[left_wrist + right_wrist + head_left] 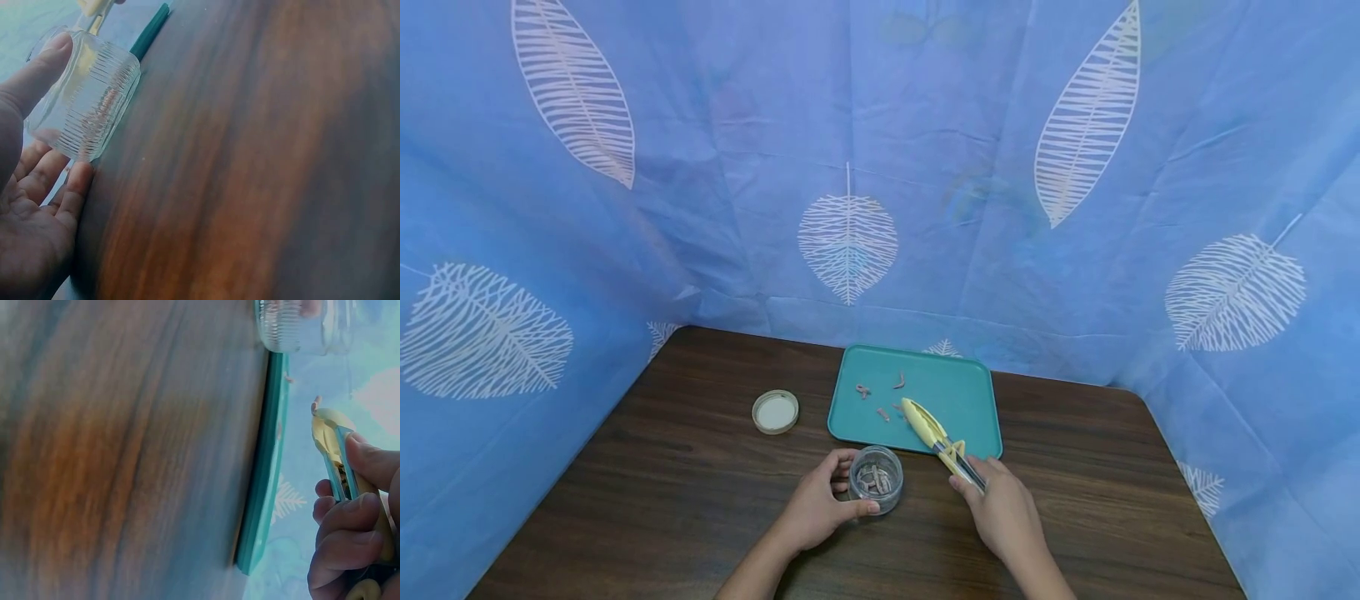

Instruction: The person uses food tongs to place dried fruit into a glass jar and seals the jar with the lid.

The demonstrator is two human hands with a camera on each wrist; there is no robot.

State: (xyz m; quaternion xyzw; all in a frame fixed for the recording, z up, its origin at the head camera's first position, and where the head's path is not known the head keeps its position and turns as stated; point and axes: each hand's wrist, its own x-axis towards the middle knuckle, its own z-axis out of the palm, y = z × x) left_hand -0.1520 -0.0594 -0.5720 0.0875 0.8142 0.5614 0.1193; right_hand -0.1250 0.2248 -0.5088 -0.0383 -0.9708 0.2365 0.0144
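A clear glass jar (889, 493) with several small pinkish-brown strips inside stands on the table, its mouth open. My left hand (814, 505) holds it from the left, thumb in front and fingers round the far side; ribbed glass (103, 100) shows in the left wrist view. My right hand (1006, 510) grips yellow-tipped metal tongs (951, 454), which reach over the teal tray (955, 383). At their nearly closed tips a small pinkish piece (316, 403) shows in the right wrist view. Several similar pieces (883, 414) lie on the tray's left half.
A round jar lid (776, 412) lies on the dark wooden table (647, 467), left of the tray. Behind and at both sides of the table hangs a blue cloth (737, 217) with white leaf prints.
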